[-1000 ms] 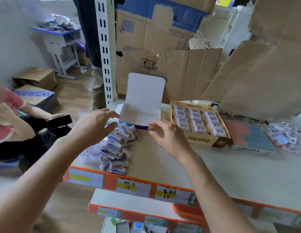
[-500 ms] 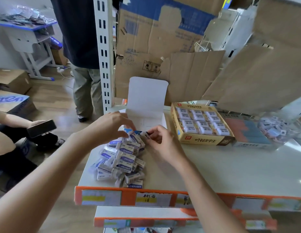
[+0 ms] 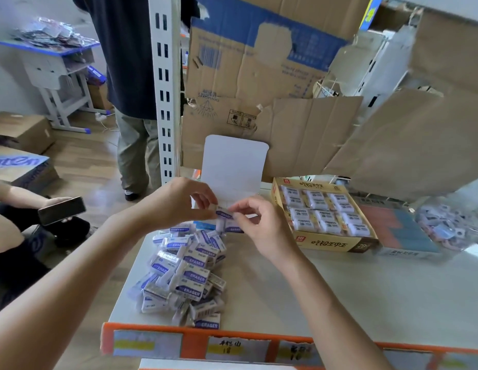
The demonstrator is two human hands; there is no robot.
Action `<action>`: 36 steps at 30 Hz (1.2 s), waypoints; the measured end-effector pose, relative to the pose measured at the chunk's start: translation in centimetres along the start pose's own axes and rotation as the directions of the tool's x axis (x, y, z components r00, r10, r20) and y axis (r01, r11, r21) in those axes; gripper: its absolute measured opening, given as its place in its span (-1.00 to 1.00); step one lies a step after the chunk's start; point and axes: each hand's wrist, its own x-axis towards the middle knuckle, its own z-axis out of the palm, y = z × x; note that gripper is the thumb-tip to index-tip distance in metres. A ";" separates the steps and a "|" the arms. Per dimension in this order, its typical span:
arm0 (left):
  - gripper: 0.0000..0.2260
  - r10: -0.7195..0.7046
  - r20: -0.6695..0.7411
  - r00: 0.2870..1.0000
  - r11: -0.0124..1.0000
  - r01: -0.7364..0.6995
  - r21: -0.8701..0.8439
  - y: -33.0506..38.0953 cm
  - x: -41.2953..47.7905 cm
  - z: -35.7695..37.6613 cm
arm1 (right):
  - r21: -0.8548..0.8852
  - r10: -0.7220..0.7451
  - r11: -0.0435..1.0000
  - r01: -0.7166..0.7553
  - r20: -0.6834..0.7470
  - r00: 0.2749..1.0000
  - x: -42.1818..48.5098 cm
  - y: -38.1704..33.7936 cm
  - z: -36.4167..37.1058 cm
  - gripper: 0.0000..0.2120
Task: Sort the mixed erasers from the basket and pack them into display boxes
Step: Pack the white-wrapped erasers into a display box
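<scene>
Hands have come together above the pile (image 3: pixel 187 268): left hand (image 3: pixel 176 204) and right hand (image 3: pixel 261 231) both pinch one eraser (image 3: pixel 224 214) just before the open box (image 3: pixel 235 166). Packing step; next, probably seat it flat inside.

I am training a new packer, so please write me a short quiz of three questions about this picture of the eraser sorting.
1. True or false: the yellow box is empty.
2. What do the left hand and the right hand pinch between them? A) an eraser B) a phone C) a pen
3. Which word is printed on the erasers in the pile?
Key: 1 false; 2 A; 3 ERASER.
</scene>
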 end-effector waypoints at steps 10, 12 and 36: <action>-0.87 -0.035 -0.071 0.997 0.996 0.029 -0.081 -1.3 0.8 1.0 | -0.011 0.062 0.998 -0.062 0.069 0.996 1.8 1.1 1.2 -0.86; -0.84 -0.037 -0.068 0.997 0.995 0.030 -0.095 -1.3 0.9 1.0 | 0.019 0.085 0.996 -0.087 0.099 0.991 1.9 1.2 0.8 -0.82; -0.79 -0.038 0.388 0.921 0.974 -0.054 0.222 -0.3 1.9 2.1 | 0.006 0.088 0.996 -0.089 0.028 0.996 0.5 1.5 -2.1 -0.86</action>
